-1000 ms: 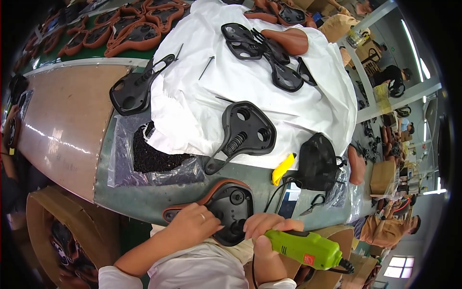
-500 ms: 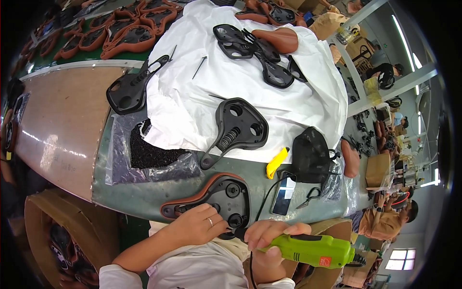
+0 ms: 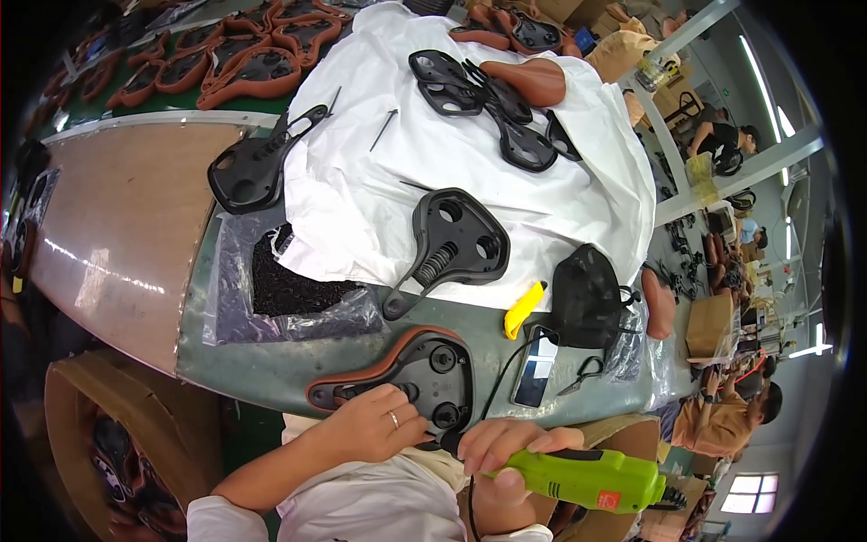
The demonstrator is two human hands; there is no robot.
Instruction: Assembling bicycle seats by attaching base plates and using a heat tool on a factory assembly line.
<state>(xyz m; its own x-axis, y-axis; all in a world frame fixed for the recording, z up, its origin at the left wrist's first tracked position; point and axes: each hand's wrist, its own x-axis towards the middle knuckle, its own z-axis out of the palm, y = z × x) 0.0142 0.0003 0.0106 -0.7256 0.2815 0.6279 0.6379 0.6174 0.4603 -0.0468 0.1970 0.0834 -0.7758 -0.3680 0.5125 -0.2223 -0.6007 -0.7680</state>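
My right hand [image 3: 502, 462] is closed around a green electric screwdriver [image 3: 587, 479], held level with its dark nose pointing left. The nose meets the near edge of an upturned bicycle saddle [image 3: 437, 387], brown-rimmed with a black underside, lying at the table's front edge. My left hand [image 3: 375, 425] is closed over that same near edge, beside the screwdriver's nose. Its fingertips are hidden, so what they pinch cannot be told. Just beyond the saddle is a clear plastic bag [image 3: 226, 298] with small black screws [image 3: 293, 289].
A black saddle base [image 3: 461, 239] with a spring lies on white cloth [image 3: 348, 199]. Farther off are more bases and a brown saddle [image 3: 540, 81]. A yellow-handled tool [image 3: 524, 310], phone [image 3: 536, 369], scissors [image 3: 582, 375] and black pouch [image 3: 585, 298] lie right. Cardboard boxes [image 3: 172, 406] flank me.
The whole view has shifted slightly, so things on the table appear a little to the right and lower. Both hands, the screwdriver and the saddle keep their places relative to each other.
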